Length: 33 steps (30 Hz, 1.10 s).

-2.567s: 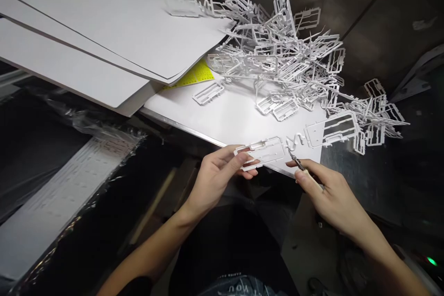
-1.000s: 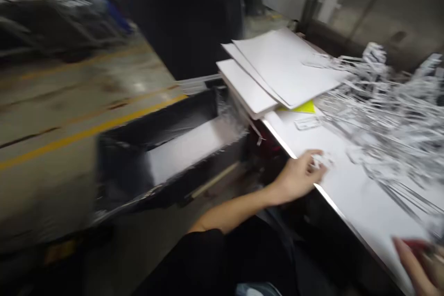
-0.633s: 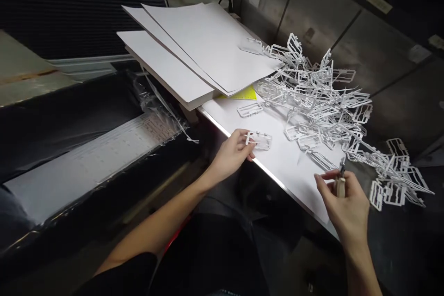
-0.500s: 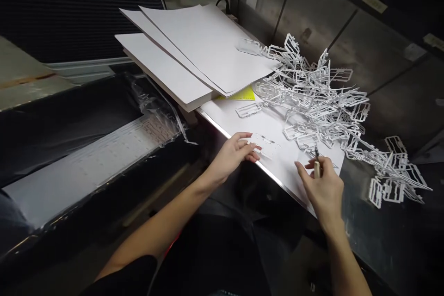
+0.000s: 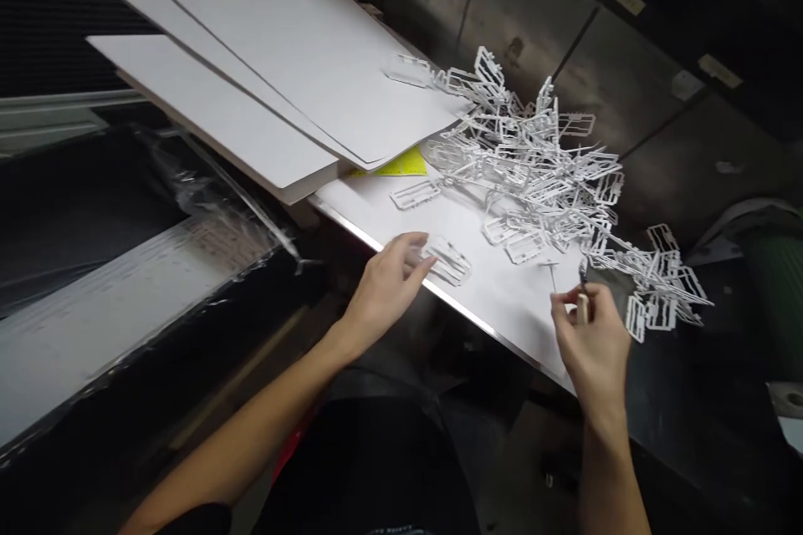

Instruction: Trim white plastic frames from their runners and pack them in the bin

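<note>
My left hand (image 5: 392, 276) is closed on the end of a thin white slotted piece (image 5: 449, 261), which is blurred and tilted over the table's front edge. Its thumb lies on the near side; the other fingertips are partly hidden. In my right hand (image 5: 590, 330) is a slim tool with a pale handle (image 5: 583, 309) and a dark tip pointing up. By that hand's thumb and fingertip a thin T-shaped strip (image 5: 552, 274) stands up, apparently pinched. A heap of white cut-out frames (image 5: 539, 171) lies tangled just beyond both hands.
Large white sheets (image 5: 282, 67) are stacked at the back left, overhanging the table edge, with a yellow triangular piece (image 5: 407, 162) under them. A single white frame (image 5: 414, 195) lies before the heap. Plastic-wrapped material (image 5: 125, 309) stands at left; a metal panel wall (image 5: 533, 17) rises behind.
The view has shifted, moving the scene left. In my left hand the slotted piece has tilted. My right hand is now farther from my left, and a thin strip shows at its fingertips.
</note>
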Available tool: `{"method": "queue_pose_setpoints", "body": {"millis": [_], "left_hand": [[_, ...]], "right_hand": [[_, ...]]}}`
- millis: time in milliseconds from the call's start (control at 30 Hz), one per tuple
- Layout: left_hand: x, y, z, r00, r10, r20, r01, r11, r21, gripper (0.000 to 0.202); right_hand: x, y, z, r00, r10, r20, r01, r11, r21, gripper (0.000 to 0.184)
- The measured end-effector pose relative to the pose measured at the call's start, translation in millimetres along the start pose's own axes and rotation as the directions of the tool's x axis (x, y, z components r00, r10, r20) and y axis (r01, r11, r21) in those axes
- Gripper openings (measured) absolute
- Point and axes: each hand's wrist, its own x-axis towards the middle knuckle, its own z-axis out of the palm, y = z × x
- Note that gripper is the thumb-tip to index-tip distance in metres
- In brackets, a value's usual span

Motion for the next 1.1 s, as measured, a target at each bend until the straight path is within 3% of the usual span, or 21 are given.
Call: {"method": "queue_pose_setpoints", "body": {"millis": [67, 133, 200, 267, 333, 433, 567, 733, 833, 867, 900, 933, 967, 1000, 1033, 1100], "left_hand": [[-3, 5, 2.0, 0.988, 0.143, -0.056, -0.135, 0.983, 0.126, 0.048], [-11, 18, 6.6, 0.985, 0.173, 0.015, -0.173, 0.985, 0.025, 0.061], [-23, 35, 13.9, 0.964, 0.089, 0.251, -0.029, 0.972, -0.233, 0.076], [-37, 50, 22.0, 0.881, 0.046, 0.472, 0.191, 0.877, -0.441, 0.083], [-50, 61, 28.8, 0.826, 0.088, 0.556, 0.293, 0.776, -0.558, 0.073], [-63, 67, 33.3, 0.830, 0.216, 0.514, 0.213, 0.729, -0.650, 0.060], [-70, 65, 32.0, 0.823, 0.321, 0.468, 0.048, 0.782, -0.621, 0.071], [-72, 60, 33.7, 0.786, 0.428, 0.447, -0.128, 0.819, -0.559, 0.074], [-70, 62, 37.2, 0.735, 0.566, 0.373, -0.325, 0.777, -0.539, 0.059], [-70, 64, 38.5, 0.732, 0.586, 0.348, -0.368, 0.770, -0.522, 0.050], [-69, 66, 39.7, 0.760, 0.553, 0.342, -0.352, 0.792, -0.499, 0.039], [-68, 68, 40.9, 0.809, 0.460, 0.367, -0.259, 0.838, -0.480, 0.026], [-67, 70, 42.1, 0.850, 0.312, 0.426, -0.091, 0.881, -0.464, 0.013], [-66, 71, 43.4, 0.851, 0.137, 0.506, 0.123, 0.886, -0.447, 0.004], [-64, 72, 44.6, 0.804, -0.022, 0.594, 0.336, 0.841, -0.424, 0.012], [-61, 71, 46.9, 0.648, -0.207, 0.733, 0.636, 0.676, -0.372, 0.027]], "right_hand": [[-12, 2, -28, 0.998, 0.017, -0.061, -0.004, 0.978, 0.210, 0.033], [-24, 5, -50, 0.998, 0.012, -0.060, 0.015, 0.903, 0.430, 0.036], [-35, 12, -62, 1.000, -0.001, -0.001, 0.002, 0.827, 0.563, 0.036], [-48, 23, -64, 0.999, -0.005, 0.039, -0.020, 0.784, 0.620, 0.036], [-63, 37, -60, 1.000, 0.008, 0.024, -0.022, 0.765, 0.644, 0.036], [-88, 58, -53, 0.999, 0.032, -0.019, -0.012, 0.764, 0.646, 0.034], [-109, 72, -50, 1.000, 0.018, -0.023, 0.003, 0.735, 0.678, 0.026], [-113, 76, -51, 1.000, -0.015, -0.025, 0.028, 0.677, 0.735, 0.027], [-115, 78, -52, 1.000, 0.003, -0.013, 0.007, 0.720, 0.694, 0.026], [-115, 78, -53, 1.000, 0.010, -0.006, -0.003, 0.738, 0.675, 0.026], [-114, 77, -53, 1.000, 0.014, 0.007, -0.015, 0.750, 0.662, 0.026], [-113, 75, -55, 0.999, 0.015, 0.030, -0.031, 0.750, 0.660, 0.024], [-112, 74, -55, 0.998, 0.014, 0.060, -0.051, 0.737, 0.673, 0.023], [-110, 72, -56, 0.996, 0.012, 0.090, -0.072, 0.718, 0.693, 0.023], [-108, 70, -57, 0.994, 0.008, 0.113, -0.086, 0.699, 0.710, 0.027], [-103, 67, -57, 0.992, 0.000, 0.129, -0.095, 0.675, 0.732, 0.040]]}}
